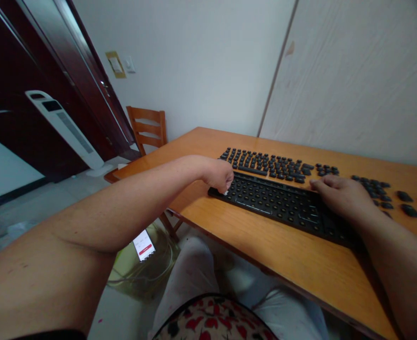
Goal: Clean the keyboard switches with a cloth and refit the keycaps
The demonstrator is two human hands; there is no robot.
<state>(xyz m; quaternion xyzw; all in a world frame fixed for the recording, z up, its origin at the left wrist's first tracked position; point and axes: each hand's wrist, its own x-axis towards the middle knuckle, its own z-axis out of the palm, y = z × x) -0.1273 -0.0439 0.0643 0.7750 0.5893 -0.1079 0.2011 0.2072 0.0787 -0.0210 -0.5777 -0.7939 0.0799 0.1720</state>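
A black keyboard base [275, 200] with its keycaps off lies on the wooden table, bare switch posts showing in rows. My left hand [219, 174] is closed over the base's left end, fingers pressed together and pointing down. A small whitish bit [225, 192] shows beneath those fingers, too small to name. My right hand [343, 192] is at the base's right part, fingers curled at its far edge and thumb side toward the middle. Behind the base, loose black keycaps [272, 165] are laid out in keyboard order; more keycaps [374, 186] lie beyond my right hand.
The wooden table [194, 208] meets a pale wall at the back. A wooden chair [148, 125] stands past its left end. Below the near edge are my legs and a phone [144, 245] with a lit screen. A white tower appliance [64, 127] leans in view at left.
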